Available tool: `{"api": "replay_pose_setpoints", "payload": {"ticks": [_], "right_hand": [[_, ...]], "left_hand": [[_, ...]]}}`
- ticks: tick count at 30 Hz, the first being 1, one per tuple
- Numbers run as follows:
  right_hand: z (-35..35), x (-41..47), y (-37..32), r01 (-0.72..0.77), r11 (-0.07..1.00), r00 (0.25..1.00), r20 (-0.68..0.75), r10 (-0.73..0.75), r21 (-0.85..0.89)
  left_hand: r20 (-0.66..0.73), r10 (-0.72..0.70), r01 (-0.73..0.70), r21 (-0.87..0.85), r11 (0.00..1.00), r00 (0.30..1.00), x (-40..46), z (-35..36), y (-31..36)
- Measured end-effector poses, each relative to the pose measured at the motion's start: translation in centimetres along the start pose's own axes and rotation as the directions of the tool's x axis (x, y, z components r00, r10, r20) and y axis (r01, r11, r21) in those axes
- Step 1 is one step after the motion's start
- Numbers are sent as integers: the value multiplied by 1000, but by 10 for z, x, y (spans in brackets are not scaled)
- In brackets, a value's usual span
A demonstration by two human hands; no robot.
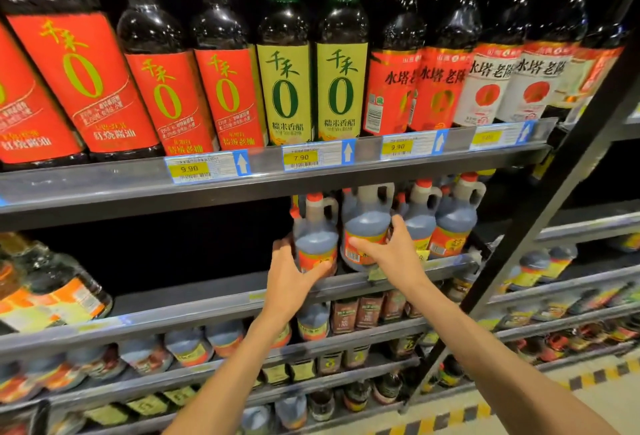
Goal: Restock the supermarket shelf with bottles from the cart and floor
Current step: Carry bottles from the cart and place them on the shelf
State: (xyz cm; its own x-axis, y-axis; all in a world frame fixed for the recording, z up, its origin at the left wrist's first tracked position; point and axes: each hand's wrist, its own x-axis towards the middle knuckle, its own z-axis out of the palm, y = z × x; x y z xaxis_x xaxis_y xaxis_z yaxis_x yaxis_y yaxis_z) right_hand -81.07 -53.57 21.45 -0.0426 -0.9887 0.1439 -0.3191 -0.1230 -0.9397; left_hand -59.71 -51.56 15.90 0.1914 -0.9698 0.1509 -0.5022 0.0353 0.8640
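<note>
Both hands reach to the middle shelf [398, 282], where the jugs stand in a row at about 1 o'clock from centre. The left hand [294, 275] is clamped round the leftmost jug [317, 244] at the shelf's front edge. The right hand [391, 249] grips the next jug [367, 226], just beside it at 3 o'clock, thumb across its label.
</note>
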Motion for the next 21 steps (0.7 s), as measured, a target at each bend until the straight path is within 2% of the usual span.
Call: {"api": "replay_pose_setpoints", "payload": {"ticks": [7,10,14,17,19,21], "right_hand": [[19,-9,22,-17,996,1000,15,15,93],[22,-14,22,27,998,1000,2,-27,53],[37,-31,13,103,986,980,-159,-123,-128],[44,-42,5,144,918,922,-288,-260,-369],[43,-40,4,139,879,911,-289,-294,-456],[43,-31,2,82,870,932,-271,-239,-486]], "left_hand": [[-13,-15,15,29,999,1000,-1,2,1],[-17,-1,1,27,1000,1000,-2,2,3],[-40,29,-28,26,999,999,-2,5,1],[-61,37,-35,27,999,997,-5,6,3],[-71,37,-35,28,999,997,-6,6,4],[-70,29,-27,26,999,997,-6,6,6]]}}
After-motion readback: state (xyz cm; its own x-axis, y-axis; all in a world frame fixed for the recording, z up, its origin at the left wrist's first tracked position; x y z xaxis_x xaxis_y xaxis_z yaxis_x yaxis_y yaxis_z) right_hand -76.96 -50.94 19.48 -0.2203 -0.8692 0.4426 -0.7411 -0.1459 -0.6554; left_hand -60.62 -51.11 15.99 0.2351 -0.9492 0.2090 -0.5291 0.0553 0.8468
